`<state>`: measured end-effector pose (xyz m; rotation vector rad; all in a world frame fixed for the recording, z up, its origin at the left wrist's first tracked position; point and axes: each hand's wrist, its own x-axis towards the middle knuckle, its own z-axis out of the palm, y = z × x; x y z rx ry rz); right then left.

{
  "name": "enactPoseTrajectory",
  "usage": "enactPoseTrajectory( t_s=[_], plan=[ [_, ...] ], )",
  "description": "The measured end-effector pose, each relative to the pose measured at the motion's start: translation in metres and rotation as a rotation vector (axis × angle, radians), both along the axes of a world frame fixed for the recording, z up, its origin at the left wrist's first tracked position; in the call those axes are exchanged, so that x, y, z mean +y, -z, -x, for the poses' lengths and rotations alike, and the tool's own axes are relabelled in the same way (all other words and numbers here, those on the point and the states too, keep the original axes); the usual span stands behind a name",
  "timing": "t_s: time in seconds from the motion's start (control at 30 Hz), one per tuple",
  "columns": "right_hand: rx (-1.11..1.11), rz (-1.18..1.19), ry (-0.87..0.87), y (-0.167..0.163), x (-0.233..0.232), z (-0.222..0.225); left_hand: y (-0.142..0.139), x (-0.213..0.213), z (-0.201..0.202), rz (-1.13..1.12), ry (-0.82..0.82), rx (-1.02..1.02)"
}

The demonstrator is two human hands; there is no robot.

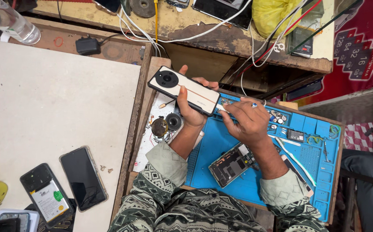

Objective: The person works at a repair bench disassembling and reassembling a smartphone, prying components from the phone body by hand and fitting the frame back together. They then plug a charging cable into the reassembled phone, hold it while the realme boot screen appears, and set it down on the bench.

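My left hand (189, 112) holds a white phone (183, 90) back side up, its round black camera ring pointing away to the left. My right hand (248, 119) pinches at the phone's lower right end, where a small white part shows between the fingers. Both hands hover over a blue repair mat (315, 154). An opened phone body (231, 164) with bare circuit boards lies on the mat under my right forearm.
On the white board (53, 107) at the left lie a dark phone (83, 178) and an opened phone with its battery showing (46, 194). Small parts, screws and a white tool (296, 159) sit on the mat. Cables, a water bottle (9, 21) and a yellow bag (272, 15) crowd the far bench.
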<state>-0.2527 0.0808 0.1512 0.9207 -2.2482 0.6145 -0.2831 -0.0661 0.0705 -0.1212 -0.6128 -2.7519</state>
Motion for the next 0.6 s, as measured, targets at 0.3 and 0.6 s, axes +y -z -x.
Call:
enactPoseTrajectory(
  t_s=[0.3,0.6],
  plan=[
    [-0.028,0.037,0.047,0.002,0.015,0.005,0.005,0.016,0.000,0.235,-0.008,0.011],
    [-0.044,0.049,0.038,0.004,0.020,0.009,0.004,0.020,0.002,0.255,0.015,-0.020]
  ],
)
